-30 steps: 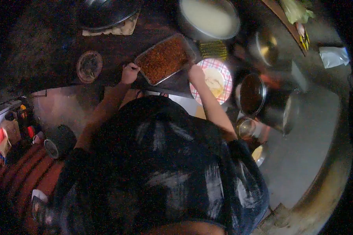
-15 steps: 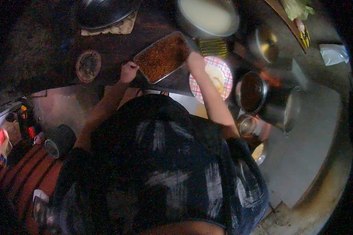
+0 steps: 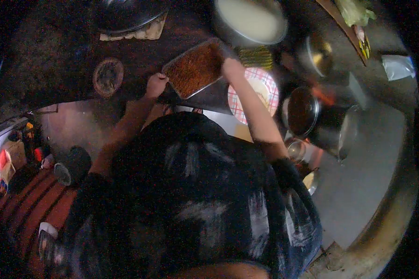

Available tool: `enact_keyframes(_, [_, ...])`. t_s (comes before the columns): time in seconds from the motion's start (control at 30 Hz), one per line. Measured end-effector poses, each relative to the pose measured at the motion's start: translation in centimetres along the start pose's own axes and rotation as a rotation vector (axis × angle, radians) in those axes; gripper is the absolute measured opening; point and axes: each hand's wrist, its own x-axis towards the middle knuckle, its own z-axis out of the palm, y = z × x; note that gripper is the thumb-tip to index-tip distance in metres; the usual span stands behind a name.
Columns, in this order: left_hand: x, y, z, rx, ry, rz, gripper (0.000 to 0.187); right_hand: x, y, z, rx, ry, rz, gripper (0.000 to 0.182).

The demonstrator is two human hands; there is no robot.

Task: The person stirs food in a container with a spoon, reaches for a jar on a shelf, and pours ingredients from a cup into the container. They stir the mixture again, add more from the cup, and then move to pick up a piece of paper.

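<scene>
A rectangular metal tray (image 3: 198, 91) holds a layer of reddish-brown crumbly food (image 3: 191, 67) and lies tilted across the dark worktop in front of me. My left hand (image 3: 157, 85) is closed in a pinch at the tray's left edge. At its right edge my right hand (image 3: 233, 71) is closed on the rim, its fingertips partly hidden. Under my right forearm sits a plate with a pink checked rim (image 3: 235, 100), with pale food on it. Just beyond the right hand lies a yellow-green ridged item (image 3: 255, 57).
A large pot of whitish liquid (image 3: 251, 21) stands beyond the tray. To the right are a dark pot (image 3: 302, 111) and a metal bowl (image 3: 319, 56). A round dish (image 3: 108, 77) sits left, with a large dark pan (image 3: 130, 16) behind it. A clear bag (image 3: 397, 67) lies far right.
The whole view has shifted slightly to the right. Both hands stay at the tray's edges, and the crumbly food looks more blurred now.
</scene>
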Motion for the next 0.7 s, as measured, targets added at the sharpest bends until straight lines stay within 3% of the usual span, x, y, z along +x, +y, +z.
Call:
enact_keyframes(0.07, [0.1,-0.6,0.3,-0.590,-0.194,-0.510,0.015,-0.1,0.6,1.7,0.015,0.017,-0.016,0.020])
enact_keyframes(0.17, [-1.5,0.4,1.6,-0.654,-0.128,-0.407,0.014,0.3,3.1,1.2,-0.068,-0.077,-0.119,0.018])
enact_keyframes(0.27, [-3.3,1.6,3.1,-0.741,-0.053,-0.245,0.014,0.3,3.3,-1.6,-0.084,-0.076,-0.042,0.021])
enact_keyframes(0.3, [-3.1,1.1,3.2,-0.742,-0.054,-0.246,0.014,0.8,4.8,-0.2,-0.038,0.062,-0.087,0.023])
enact_keyframes(0.37, [-2.1,-0.9,3.5,-0.564,-0.179,-0.186,0.011,0.1,4.7,-2.2,0.014,0.040,-0.069,0.022])
enact_keyframes(0.43, [0.0,-6.0,4.7,-0.661,-0.213,-0.305,0.009,-2.3,1.9,-7.6,0.039,-0.019,-0.041,0.020])
enact_keyframes(0.5, [1.6,-7.3,4.2,-0.759,-0.244,-0.426,0.007,-2.0,3.5,-6.9,0.184,-0.006,-0.110,0.020])
enact_keyframes(0.57, [3.2,-6.2,1.8,-0.086,0.168,0.209,0.009,-2.3,4.7,-7.2,0.358,-0.031,-0.243,0.022])
enact_keyframes(0.6, [4.7,-7.2,1.3,-0.087,0.170,0.205,0.009,-2.9,4.4,-7.8,0.357,-0.034,-0.245,0.022])
enact_keyframes(0.67, [8.8,-10.2,0.1,0.200,-0.102,0.129,0.011,-3.9,3.1,-9.4,0.521,-0.134,-0.315,0.016])
enact_keyframes(0.7, [9.7,-10.1,-0.3,0.200,-0.100,0.125,0.011,-4.3,2.7,-9.2,0.736,-0.177,-0.218,0.014])
